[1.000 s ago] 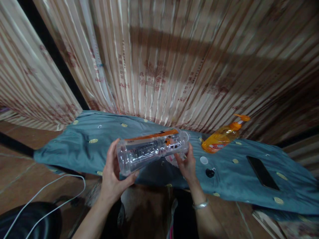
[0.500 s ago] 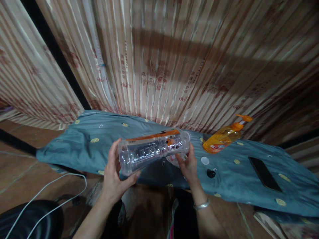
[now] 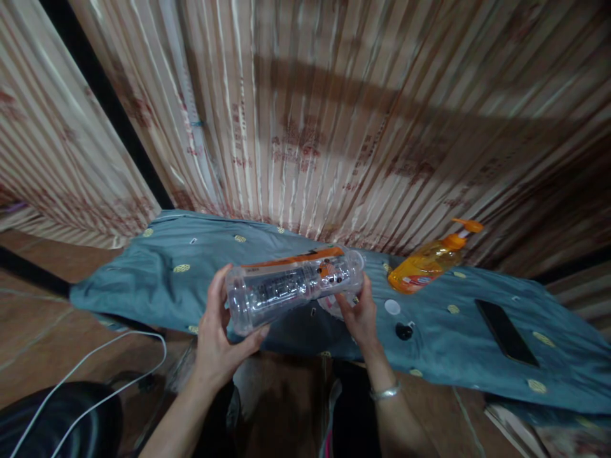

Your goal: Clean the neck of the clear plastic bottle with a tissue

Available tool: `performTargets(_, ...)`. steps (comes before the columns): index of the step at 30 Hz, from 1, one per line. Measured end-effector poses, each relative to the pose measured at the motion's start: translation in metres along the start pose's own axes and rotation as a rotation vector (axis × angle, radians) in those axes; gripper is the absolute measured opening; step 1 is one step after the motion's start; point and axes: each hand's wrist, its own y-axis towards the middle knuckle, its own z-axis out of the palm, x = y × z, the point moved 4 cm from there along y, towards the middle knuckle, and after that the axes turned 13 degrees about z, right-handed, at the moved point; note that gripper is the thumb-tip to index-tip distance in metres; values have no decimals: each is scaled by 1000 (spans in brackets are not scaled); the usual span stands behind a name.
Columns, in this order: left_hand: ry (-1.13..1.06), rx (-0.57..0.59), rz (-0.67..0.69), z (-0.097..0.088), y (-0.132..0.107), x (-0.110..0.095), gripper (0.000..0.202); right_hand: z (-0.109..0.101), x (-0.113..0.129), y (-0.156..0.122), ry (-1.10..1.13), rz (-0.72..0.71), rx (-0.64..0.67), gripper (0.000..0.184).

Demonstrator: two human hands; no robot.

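Observation:
Between my two hands a clear plastic bottle (image 3: 281,292) with an orange printed label lies on its side in the air, above the cloth. My left hand (image 3: 222,340) grips its wide left end, thumb below. At the narrower right end, my right hand (image 3: 359,318) has its fingers closed round the bottle; a silver bracelet circles that wrist. Just under the right end, partly hidden, is a crumpled clear plastic piece (image 3: 333,306). To the right of my right hand lie a white round disc (image 3: 392,307) and a small black round object (image 3: 403,331).
A teal patterned cloth (image 3: 143,273) covers the long surface. On it, a pump bottle of orange liquid (image 3: 424,264) stands at the right, with a dark phone (image 3: 506,334) beyond. Striped curtains (image 3: 305,127) hang behind. A white cable (image 3: 95,362) loops at lower left.

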Motion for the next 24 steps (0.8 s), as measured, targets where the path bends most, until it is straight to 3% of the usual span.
performTargets(16, -28, -25, -100, -1, -4, 7, 95, -2, 5, -1, -8, 23, 11, 81)
performTargets(21, -39, -26, -91, -1, -5, 7, 94, -1, 4, -1, 7, 14, 21, 78)
performTargets(24, -28, 30, -46, -3, -5, 9, 95, -1, 4, -1, 9, 15, 20, 76)
